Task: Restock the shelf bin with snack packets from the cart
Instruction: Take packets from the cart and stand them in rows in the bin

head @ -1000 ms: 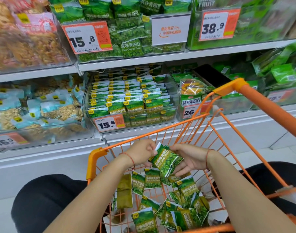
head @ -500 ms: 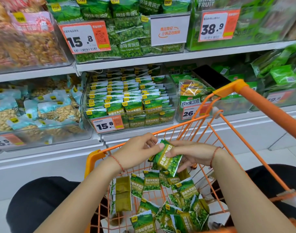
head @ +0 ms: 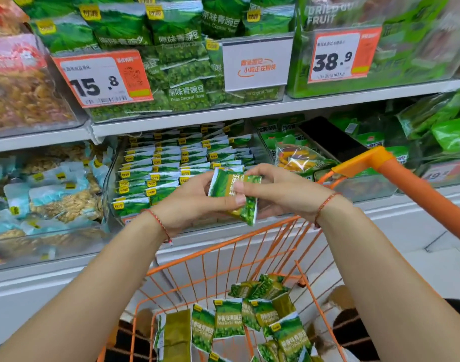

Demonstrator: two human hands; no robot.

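A small stack of green pea snack packets [head: 225,188] is held in the air between both hands, just in front of the clear shelf bin [head: 109,178]. My left hand [head: 195,202] grips the stack from the left with its thumb across the front. My right hand [head: 278,190] pinches the stack's right edge. The bin holds several neat rows of the same green packets [head: 166,168]. Below my arms, the orange wire cart [head: 249,246] has several loose green packets [head: 229,320] lying in it.
Clear bins of nut packets [head: 54,194] sit to the left and mixed snack bags [head: 299,155] to the right. An upper shelf carries bigger green pea bags [head: 176,48] and price tags [head: 103,77]. The cart's orange handle [head: 419,189] juts up at the right.
Both hands have lifted the packets out of the cart and up to the front of the shelf bin. The view has moved closer to the shelf.
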